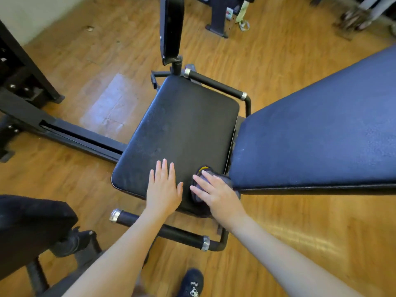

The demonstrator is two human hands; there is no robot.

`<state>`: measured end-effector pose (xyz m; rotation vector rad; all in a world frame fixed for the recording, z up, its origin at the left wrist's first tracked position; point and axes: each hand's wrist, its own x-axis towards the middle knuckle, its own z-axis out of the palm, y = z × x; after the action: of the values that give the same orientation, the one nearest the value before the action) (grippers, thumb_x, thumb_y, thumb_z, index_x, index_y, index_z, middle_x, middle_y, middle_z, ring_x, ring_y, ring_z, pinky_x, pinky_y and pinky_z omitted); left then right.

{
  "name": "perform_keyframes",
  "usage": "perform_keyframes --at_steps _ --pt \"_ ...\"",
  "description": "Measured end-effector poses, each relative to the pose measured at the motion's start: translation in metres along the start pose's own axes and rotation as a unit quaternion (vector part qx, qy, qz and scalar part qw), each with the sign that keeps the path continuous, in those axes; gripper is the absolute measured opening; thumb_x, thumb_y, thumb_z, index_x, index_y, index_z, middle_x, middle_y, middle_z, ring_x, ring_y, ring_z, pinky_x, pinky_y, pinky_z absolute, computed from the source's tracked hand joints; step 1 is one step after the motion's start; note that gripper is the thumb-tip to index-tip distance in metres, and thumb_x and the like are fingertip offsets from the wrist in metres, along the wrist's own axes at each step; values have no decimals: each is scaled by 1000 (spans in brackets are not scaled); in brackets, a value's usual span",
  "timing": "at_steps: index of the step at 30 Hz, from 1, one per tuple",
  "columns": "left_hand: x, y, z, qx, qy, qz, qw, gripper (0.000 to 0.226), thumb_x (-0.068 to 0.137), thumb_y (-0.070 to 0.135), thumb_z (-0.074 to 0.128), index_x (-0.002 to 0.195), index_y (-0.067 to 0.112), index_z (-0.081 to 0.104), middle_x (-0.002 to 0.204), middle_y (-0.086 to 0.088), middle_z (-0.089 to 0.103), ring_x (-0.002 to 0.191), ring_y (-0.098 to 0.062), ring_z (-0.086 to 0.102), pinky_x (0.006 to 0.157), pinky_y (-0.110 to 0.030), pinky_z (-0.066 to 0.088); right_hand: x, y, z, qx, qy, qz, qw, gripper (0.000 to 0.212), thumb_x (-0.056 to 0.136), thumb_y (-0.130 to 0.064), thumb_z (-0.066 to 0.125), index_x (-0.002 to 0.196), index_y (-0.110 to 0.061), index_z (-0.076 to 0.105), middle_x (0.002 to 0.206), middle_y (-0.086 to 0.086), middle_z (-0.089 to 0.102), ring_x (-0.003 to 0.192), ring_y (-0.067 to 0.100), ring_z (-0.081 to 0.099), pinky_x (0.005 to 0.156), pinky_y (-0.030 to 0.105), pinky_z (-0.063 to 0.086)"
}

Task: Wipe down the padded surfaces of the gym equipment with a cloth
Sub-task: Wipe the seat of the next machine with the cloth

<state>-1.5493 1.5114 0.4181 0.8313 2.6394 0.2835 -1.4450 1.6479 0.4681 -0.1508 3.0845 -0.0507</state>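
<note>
Cloth point(216, 181) under right hand point(218, 194), seat's right corner

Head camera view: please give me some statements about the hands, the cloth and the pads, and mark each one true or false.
1. The right hand presses the cloth flat on the black seat pad. True.
2. The left hand holds the cloth. False: it rests with straight fingers on the seat pad, beside the cloth.
3. The cloth lies near the edge of the blue back pad. True.
4. The cloth lies on the wooden floor. False: it is on the seat pad.
5. Both hands touch the blue back pad. False: both are on the black seat pad.
</note>
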Motion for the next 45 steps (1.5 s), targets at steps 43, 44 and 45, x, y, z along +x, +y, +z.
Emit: perform_keyframes --at_steps 43,44,45 --pt "58 -23 11 12 -20 128 991 69 89 48 25 138 4 46 146 -18 39 136 -36 34 109 -50 21 58 48 -7 -210 -189 292 913 37 95 -8 32 129 -3 44 133 13 42 128 29 33 109 39 24" --pt "57 -23 11 15 -18 131 991 68 88 47 25 137 4 47 146 -19 40 136 -37 35 109 -50 21 53 42 -8 -212 -200 297 909 39 96 -8 31 134 -1 39 139 14 37 132 29 29 111 39 20" --pt "57 -23 11 19 -16 133 991 68 88 47 25 136 4 47 145 -19 40 135 -37 35 108 -50 21 50 37 -9 -216 -209 297 906 40 97 -8 32 136 0 36 142 15 34 134 30 26 112 39 19"
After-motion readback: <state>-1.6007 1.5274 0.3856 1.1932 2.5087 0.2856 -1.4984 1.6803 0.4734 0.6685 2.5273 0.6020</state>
